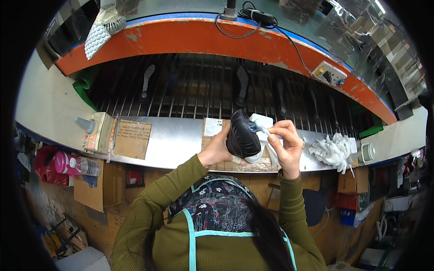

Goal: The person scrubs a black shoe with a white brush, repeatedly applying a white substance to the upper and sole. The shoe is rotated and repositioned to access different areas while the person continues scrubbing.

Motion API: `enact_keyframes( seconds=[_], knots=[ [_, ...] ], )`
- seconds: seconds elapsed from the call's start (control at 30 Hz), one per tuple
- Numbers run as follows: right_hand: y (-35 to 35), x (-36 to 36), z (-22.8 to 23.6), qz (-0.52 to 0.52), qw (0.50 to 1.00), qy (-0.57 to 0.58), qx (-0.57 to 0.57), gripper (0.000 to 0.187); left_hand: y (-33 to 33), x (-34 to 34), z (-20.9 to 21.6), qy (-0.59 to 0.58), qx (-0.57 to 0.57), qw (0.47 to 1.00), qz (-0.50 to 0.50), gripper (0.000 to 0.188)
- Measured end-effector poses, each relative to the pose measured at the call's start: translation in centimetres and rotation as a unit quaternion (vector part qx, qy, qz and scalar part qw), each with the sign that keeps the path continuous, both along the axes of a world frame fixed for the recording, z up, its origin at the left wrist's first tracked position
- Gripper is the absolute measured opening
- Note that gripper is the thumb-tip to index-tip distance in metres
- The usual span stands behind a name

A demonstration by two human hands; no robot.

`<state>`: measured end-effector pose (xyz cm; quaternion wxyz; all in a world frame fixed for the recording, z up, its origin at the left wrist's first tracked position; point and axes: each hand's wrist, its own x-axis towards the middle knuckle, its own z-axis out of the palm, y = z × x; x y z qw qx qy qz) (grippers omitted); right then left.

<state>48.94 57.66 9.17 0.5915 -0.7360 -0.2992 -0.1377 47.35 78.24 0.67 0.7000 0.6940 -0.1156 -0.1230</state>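
My left hand [216,148] grips a black shoe upper [243,137] from its left side, tilted above the bench front. A pale sole or last shows at the shoe's lower end. In my right hand [288,147], a slim brush [263,128] with a whitish handle is pinched between thumb and fingers. Its pale tip touches the shoe's upper right side. Just behind the brush stands a white container [268,120], partly hidden by shoe and brush. Brown cardboard [217,166] with a printed label lies on the bench under my hands.
Behind the metal bench [174,140] runs a rack of bars with black shoe parts [242,83] on it. An orange beam [181,37] crosses above, bearing a socket [329,73]. Crumpled white material [332,151] lies right; a box [97,131] stands left.
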Motion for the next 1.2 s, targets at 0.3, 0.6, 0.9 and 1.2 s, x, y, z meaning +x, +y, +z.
enact_keyframes(
  seconds=[0.3,0.6,0.9,1.2],
  knots=[
    [0.6,2.3,-1.3,0.031,0.999,0.0,0.027,0.014,-0.9,-1.8,1.8,0.184,-0.142,0.968,-0.093,0.109],
    [-0.3,3.6,-2.1,0.074,0.997,0.027,0.026,0.012,-0.6,-2.4,3.4,0.269,-0.181,0.931,-0.17,0.088],
    [0.3,3.9,-1.5,0.05,0.997,0.056,0.012,0.012,-0.3,-2.5,3.0,0.281,-0.153,0.925,-0.205,0.089],
    [-4.3,0.0,-5.5,0.061,0.993,0.1,0.005,0.013,0.1,-3.5,1.0,0.289,-0.185,0.924,-0.172,0.093]
  ],
)
